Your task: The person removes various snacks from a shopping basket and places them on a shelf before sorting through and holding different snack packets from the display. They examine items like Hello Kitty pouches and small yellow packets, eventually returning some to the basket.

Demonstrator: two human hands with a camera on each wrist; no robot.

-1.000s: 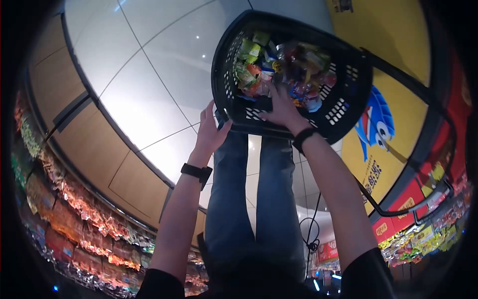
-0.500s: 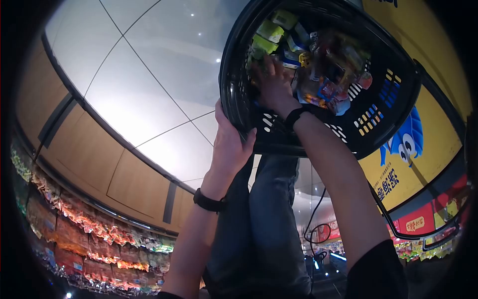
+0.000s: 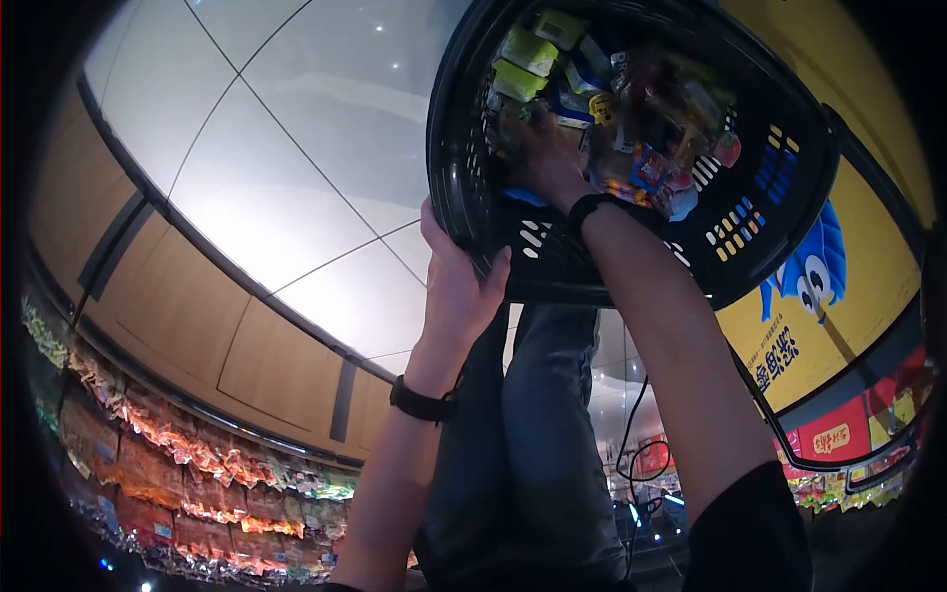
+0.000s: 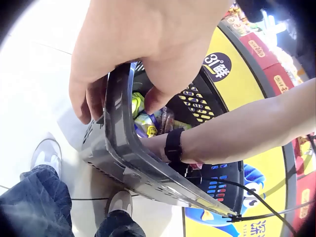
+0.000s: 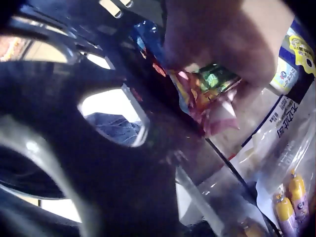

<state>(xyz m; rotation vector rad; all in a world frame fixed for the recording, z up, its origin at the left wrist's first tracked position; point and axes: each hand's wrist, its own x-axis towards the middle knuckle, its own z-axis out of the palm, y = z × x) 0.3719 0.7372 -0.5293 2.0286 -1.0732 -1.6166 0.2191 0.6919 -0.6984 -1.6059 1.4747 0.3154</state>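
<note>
A black plastic shopping basket (image 3: pixel 442 168) fills the upper part of the head view, with snack packs inside. My left hand (image 3: pixel 459 286) grips its rim at the near left corner; in the left wrist view the thumb lies inside and the fingers outside. Deep in the basket, my right hand (image 3: pixel 552 163) is at the left side, its fingers dim in shadow. The right wrist view has that hand's fingers curled around a shiny, colourful snack packet (image 5: pixel 215 94). Bright green packs (image 3: pixel 528 51) lie just beyond the right hand.
A yellow panel with a blue cartoon figure (image 3: pixel 814 281) is behind the basket on the right. Racks of bagged snacks (image 3: pixel 187 474) line the lower left, beside wooden cabinet fronts (image 3: pixel 276 365). A black cable (image 3: pixel 631 444) hangs near the legs.
The basket appears larger and further right in the head view. My right hand has shifted to the basket's left side and reached deeper, while the left hand stays at the rim.
</note>
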